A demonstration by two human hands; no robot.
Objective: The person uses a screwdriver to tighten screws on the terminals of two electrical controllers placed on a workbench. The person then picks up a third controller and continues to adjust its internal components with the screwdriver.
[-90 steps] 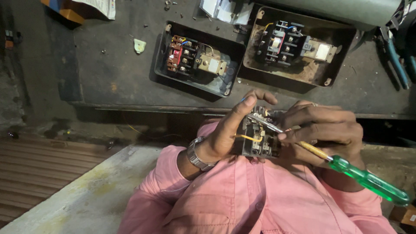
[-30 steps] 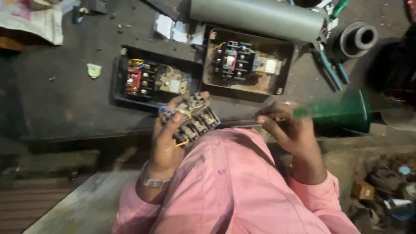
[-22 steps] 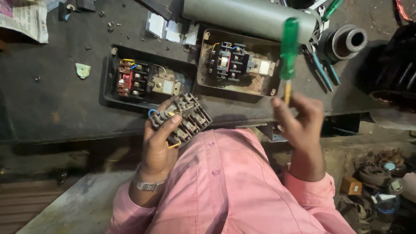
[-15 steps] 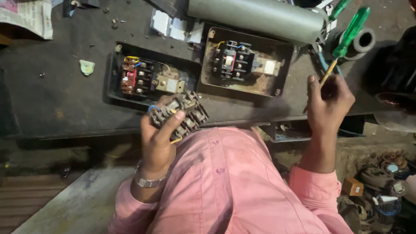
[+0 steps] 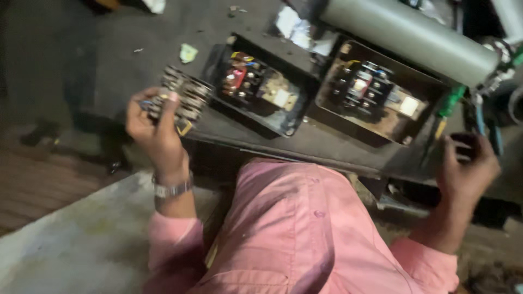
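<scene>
- The left hand point(image 5: 155, 128) is raised at the near-left edge of the worktop point(image 5: 109, 65), fingers wrapped around a small electrical contactor block point(image 5: 182, 98) with rows of metal terminals; a yellow wire end shows at its lower edge.
- The right hand point(image 5: 466, 169) is at the right, well apart from the block, fingers curled. A green-handled screwdriver point(image 5: 447, 109) lies just above it; blur hides whether the fingers grip it or have let go.
- The worktop is dark, stained and strewn with paper scraps and a pale green scrap point(image 5: 188, 53).
- Two open black boxes lie side by side: the left box point(image 5: 256, 90), just beside the held block, holds red and coloured parts and wiring; the right box point(image 5: 376, 92) holds a black contactor with a white piece.
- A grey pipe point(image 5: 408, 38) lies behind the boxes.
- A pale slab point(image 5: 71, 245) lies below at left.
</scene>
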